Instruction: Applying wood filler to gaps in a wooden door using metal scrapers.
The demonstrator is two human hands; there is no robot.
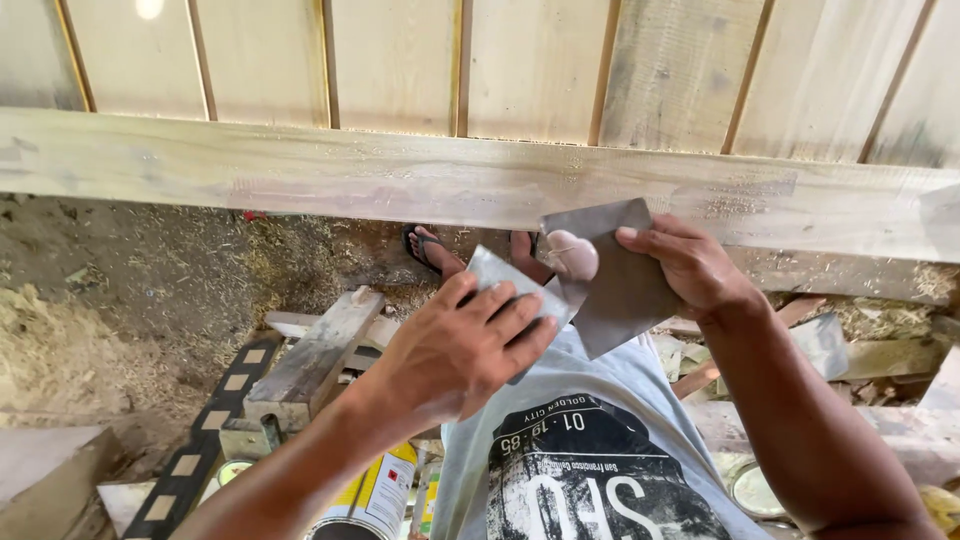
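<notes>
Holding a flat grey metal plate (625, 290) in the right hand (690, 265), the person had its fingers (650, 240) closed around the plate's far right edge, thumb underneath, so the sheet tilted toward the body. A pale pinkish blob of putty (572, 254) sat on the plate's upper left corner, soft and rounded, looking freshly loaded. The left hand (455, 350) gripped a smaller metal scraper blade (505, 280), its fingers curled tight over the blade's near end, with the thin, shiny free edge lying just beside the putty; whether it actually touched the blob could not be told. Judged from this, the filler was still being gathered and worked on the plate, and spreading it onto wood seemed yet to come. A long horizontal wooden beam (400, 180) ran across the scene beyond the hands, rough-sawn, grey-brown, dusted with sawdust along its right part, and no fresh filler showed on it. Behind it stood upright pale planks (400, 60) with narrow darker battens between them. Below, on the dirt floor (150, 270), sawdust and shavings lay scattered, with a foot in a sandal (430, 248) visible under the beam. A chunky offcut block (315, 360) rested at the near left beside a striped black-and-tan level (200, 440), and a yellow-and-white tin can (375, 495) stood near the person's grey printed shirt (580, 450).
</notes>
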